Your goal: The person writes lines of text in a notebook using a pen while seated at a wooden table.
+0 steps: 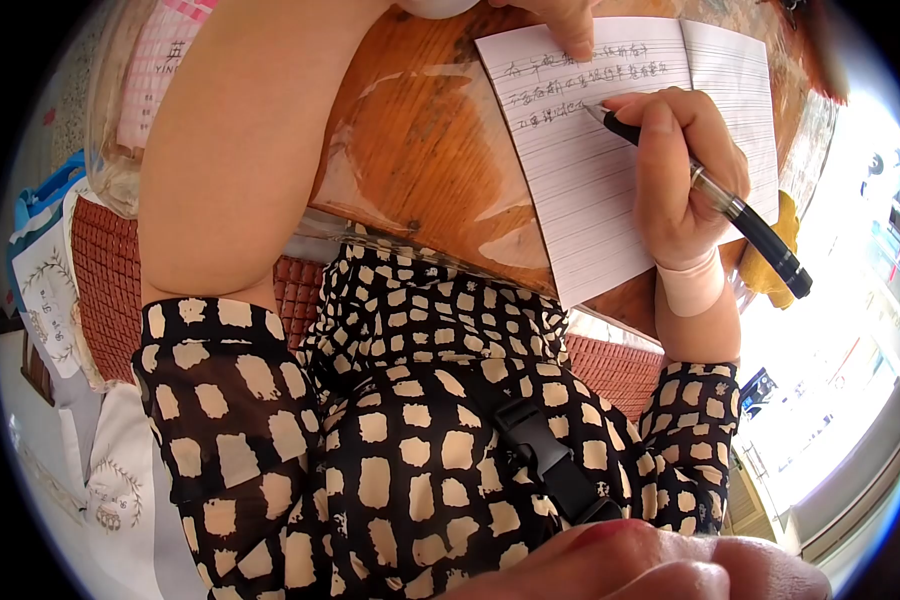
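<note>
A lined notebook [610,210] lies open on the wooden table, with several lines of handwriting across the upper part of its left page. My right hand [685,165] is closed around a black and silver pen [765,243], whose tip touches the page at the end of the third written line. At the top edge of the view, my left hand [560,22] rests on the notebook's upper edge with a finger stretched onto the paper; the rest of that hand is cut off. It holds nothing that I can see.
The wooden table [425,150] has a clear, shiny cover over it. Pink printed packaging [160,75] sits at the upper left. Reddish woven seating [105,280] shows beside and behind my body. White printed cloth or bags [115,480] are at the lower left.
</note>
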Demonstrator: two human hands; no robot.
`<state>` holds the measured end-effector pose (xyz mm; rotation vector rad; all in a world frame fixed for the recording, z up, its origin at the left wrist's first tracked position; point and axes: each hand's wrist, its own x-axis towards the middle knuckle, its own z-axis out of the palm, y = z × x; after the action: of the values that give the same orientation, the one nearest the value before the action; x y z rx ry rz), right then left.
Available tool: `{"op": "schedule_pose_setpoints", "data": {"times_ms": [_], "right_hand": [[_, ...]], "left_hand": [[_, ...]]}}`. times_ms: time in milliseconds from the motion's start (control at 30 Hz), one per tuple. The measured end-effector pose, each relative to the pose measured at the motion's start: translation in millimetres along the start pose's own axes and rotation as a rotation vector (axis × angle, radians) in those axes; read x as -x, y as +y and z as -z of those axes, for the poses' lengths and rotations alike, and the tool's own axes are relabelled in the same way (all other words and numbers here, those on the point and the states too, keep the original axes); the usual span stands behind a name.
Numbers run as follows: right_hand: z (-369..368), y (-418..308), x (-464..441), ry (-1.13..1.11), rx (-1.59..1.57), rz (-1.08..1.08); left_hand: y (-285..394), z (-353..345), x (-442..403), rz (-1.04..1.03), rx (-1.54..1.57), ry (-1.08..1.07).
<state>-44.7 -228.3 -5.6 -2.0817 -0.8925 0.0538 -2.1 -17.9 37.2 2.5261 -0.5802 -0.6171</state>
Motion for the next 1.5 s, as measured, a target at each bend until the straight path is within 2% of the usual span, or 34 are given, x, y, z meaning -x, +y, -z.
{"op": "schedule_pose_setpoints", "data": {"times_ms": [100,200,433,633,800,1000,1133,1300,1500], "right_hand": [[2.8,-0.7,1.1,-0.002,-0.004,-0.027],[3.6,0.3,0.7,0.0,-0.006,-0.018],[3.8,6.3,-1.1,0.018,-0.059,0.022],[3.9,4.5,0.1,-0.001,0.013,0.02],[1.3,4.8,-0.7,0.012,0.013,0.062],[1.6,3.7,-0.8,0.021,0.002,0.016],[1.5,4.5,-1.6,0.01,0.03,0.055],[2.5,3.8,-1.2,0.013,0.035,0.046],[2.2,3.9,-0.9,0.01,0.038,0.041]], "left_hand": [[-5.8,-7.4,2.3,-0.065,-0.033,0.059],[-7.5,-2.7,-8.4,-0.013,0.021,-0.034],[-3.5,-0.1,-4.5,0.009,0.032,-0.032],[-13.6,-13.3,5.2,-0.168,-0.039,0.14],[-16.7,0.6,-5.9,-0.125,0.074,-0.036],[0.8,2.6,-3.6,0.023,0.014,-0.051],[0.1,0.9,-3.7,0.033,0.027,-0.042],[-11.0,-11.5,7.1,-0.158,-0.056,0.131],[2.2,2.3,-1.7,0.055,0.021,-0.046]]}}
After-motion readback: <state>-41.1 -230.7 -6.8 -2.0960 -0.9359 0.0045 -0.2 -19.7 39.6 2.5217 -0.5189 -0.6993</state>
